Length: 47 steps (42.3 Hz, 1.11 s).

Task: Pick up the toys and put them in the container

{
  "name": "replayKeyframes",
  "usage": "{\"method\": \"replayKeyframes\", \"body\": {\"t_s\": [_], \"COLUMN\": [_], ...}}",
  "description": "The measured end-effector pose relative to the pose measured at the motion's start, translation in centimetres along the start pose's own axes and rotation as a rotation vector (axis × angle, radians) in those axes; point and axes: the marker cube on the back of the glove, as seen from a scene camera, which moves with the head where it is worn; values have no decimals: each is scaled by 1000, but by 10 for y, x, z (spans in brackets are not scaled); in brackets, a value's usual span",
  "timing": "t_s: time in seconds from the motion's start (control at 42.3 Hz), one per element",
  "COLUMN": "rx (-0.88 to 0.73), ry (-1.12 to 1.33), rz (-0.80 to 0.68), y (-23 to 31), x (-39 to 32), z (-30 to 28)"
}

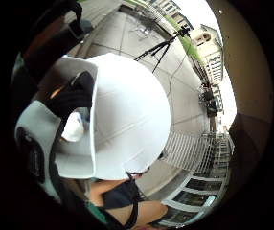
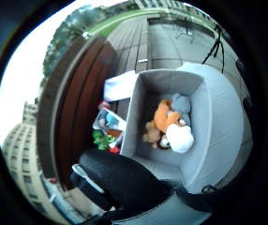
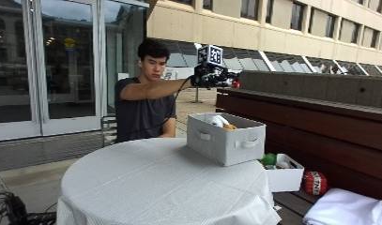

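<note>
Gloved right hand [image 3: 209, 75] up high above grey container [image 3: 226, 137], fingers curled or straight too hard to tell, nothing seen in it, soft toys [image 2: 170, 125] lying inside container, container sitting near edge of round table [image 3: 147, 187], small white box [image 3: 284, 177] on bench beside

A: What can't you make out from here?

B: Outside view: gloved right hand [image 3: 210, 75] is too small, I can't read its fingers. Container [image 3: 226, 137] wall hides nearly all the toys [image 3: 220, 121], only tops poke out

A: Palm cams?

B: Thumb side: a black finger [image 2: 120, 180] covers the container's near rim [image 2: 171, 164]. Toys [image 2: 169, 126] lie piled inside it, can't separate them. Small white box [image 2: 109, 121] beside it is half hidden, contents too small to name
</note>
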Motion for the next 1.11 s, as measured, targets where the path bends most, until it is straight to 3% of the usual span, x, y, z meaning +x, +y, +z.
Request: {"method": "replayKeyframes", "body": {"t_s": [0.425, 0.803, 0.945, 1.016, 1.11], "rx": [-39, -8, -152, -143, -22], "ry": [38, 79, 66, 66, 85], "rz": [125, 152, 268, 247, 113], "y": [61, 119, 149, 159, 160], "x": [240, 290, 280, 278, 288], "z": [29, 35, 26, 26, 35]}}
